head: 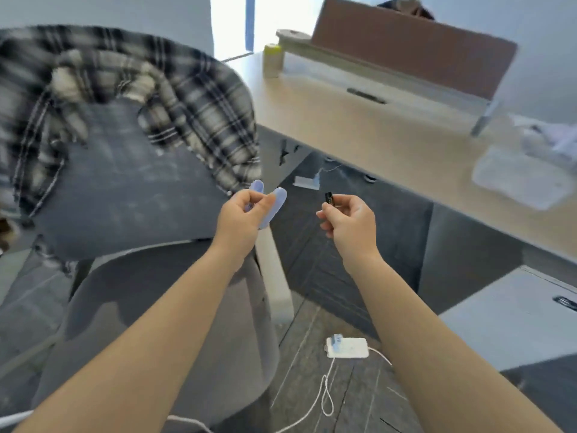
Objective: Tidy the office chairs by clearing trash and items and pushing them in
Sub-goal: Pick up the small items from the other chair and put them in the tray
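A grey office chair (131, 195) stands at the left, turned away from the desk, with a black-and-white plaid shirt (193, 98) draped over its backrest. My left hand (240, 223) is closed around a pale lilac, two-pronged plastic item (274, 204) just right of the backrest. My right hand (346, 220) pinches a small black object (329, 198), held up over the floor between chair and desk. The chair's seat (156, 307) lies under my left forearm.
A light wooden desk (359, 120) runs along the right with a brown divider panel (412, 48), a yellowish bottle (271, 60) and white crumpled things (518, 176). A white power adapter (346, 347) with its cable lies on the dark floor. A grey drawer unit (512, 317) stands at the lower right.
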The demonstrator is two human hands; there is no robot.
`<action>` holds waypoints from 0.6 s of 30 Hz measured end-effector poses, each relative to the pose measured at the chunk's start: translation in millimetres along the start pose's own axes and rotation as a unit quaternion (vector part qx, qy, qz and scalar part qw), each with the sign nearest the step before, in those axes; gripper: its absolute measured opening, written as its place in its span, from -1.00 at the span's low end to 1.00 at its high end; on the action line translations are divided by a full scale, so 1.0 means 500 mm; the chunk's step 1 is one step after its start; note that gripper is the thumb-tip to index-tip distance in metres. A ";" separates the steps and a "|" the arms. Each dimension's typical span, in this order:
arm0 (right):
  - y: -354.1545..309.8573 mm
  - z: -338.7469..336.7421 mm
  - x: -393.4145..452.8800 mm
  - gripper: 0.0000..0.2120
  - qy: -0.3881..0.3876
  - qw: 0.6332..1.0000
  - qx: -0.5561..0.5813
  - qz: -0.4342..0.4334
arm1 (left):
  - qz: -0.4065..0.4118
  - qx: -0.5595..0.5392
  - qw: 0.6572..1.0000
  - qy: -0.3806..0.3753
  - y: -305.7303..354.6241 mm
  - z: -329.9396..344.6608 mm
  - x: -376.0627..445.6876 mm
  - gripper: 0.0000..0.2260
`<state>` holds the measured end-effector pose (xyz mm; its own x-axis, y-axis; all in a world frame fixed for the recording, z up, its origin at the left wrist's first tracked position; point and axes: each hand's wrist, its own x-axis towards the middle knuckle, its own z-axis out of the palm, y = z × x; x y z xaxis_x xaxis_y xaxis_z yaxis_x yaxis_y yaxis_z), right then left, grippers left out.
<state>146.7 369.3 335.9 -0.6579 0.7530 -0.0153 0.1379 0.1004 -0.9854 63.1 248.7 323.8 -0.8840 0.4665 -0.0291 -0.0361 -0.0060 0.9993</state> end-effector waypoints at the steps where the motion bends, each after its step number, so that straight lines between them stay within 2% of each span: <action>1: -0.008 -0.034 -0.006 -0.96 0.019 1.000 0.000 0.002 | 0.012 0.006 1.000 -0.019 0.017 0.028 -0.006 -0.74; 5: -0.030 -0.171 -0.029 -0.82 0.101 0.995 -0.002 0.004 | 0.034 -0.011 0.993 -0.113 0.067 0.147 -0.031 -0.81; 9: -0.040 -0.314 -0.046 -0.94 0.173 0.985 -0.004 0.007 | 0.034 -0.002 0.985 -0.171 0.100 0.279 -0.057 -0.97; 12: -0.035 -0.423 -0.049 -0.95 0.217 0.976 0.003 0.009 | 0.049 0.042 0.979 -0.193 0.117 0.389 -0.073 -0.64; 14: -0.028 -0.498 -0.046 -0.94 0.238 0.971 0.004 0.012 | 0.051 0.055 0.976 -0.205 0.128 0.462 -0.087 -0.55; 15: -0.023 -0.536 -0.044 -0.94 0.247 0.969 0.004 0.013 | 0.051 0.057 0.974 -0.214 0.128 0.499 -0.093 -0.58; 18: -0.010 -0.650 -0.031 -0.94 0.260 0.965 0.014 0.022 | 0.040 0.079 0.967 -0.239 0.123 0.610 -0.109 -0.86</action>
<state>396.8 568.7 396.2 -0.1894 0.9816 0.0227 0.1334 0.0486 -0.9899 251.2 492.5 393.5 -0.5629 0.8262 0.0232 0.1286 0.0598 0.9899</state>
